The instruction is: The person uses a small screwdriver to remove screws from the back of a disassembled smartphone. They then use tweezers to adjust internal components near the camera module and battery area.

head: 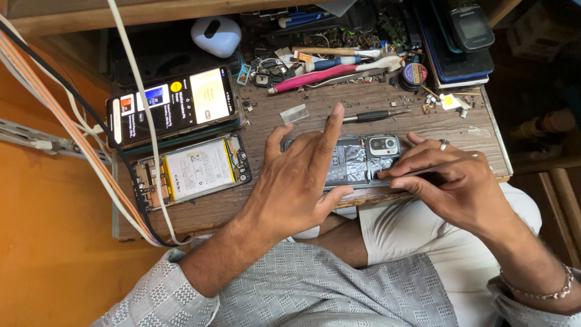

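Note:
An opened phone (363,158) with its back cover off lies near the front edge of a worn wooden bench (387,100), its camera block at the right end. My left hand (296,175) rests on the phone's left half, thumb at its near edge, index finger raised. My right hand (451,181) holds thin metal tweezers (437,168), tips pointing left onto the phone's inside below the camera. A ring sits on one finger.
A second opened phone (192,171) showing its battery lies at left, with a lit phone (172,104) behind it. A screwdriver (374,115), brushes and tools (330,71), a solder spool (415,74) and white cables (136,109) crowd the back.

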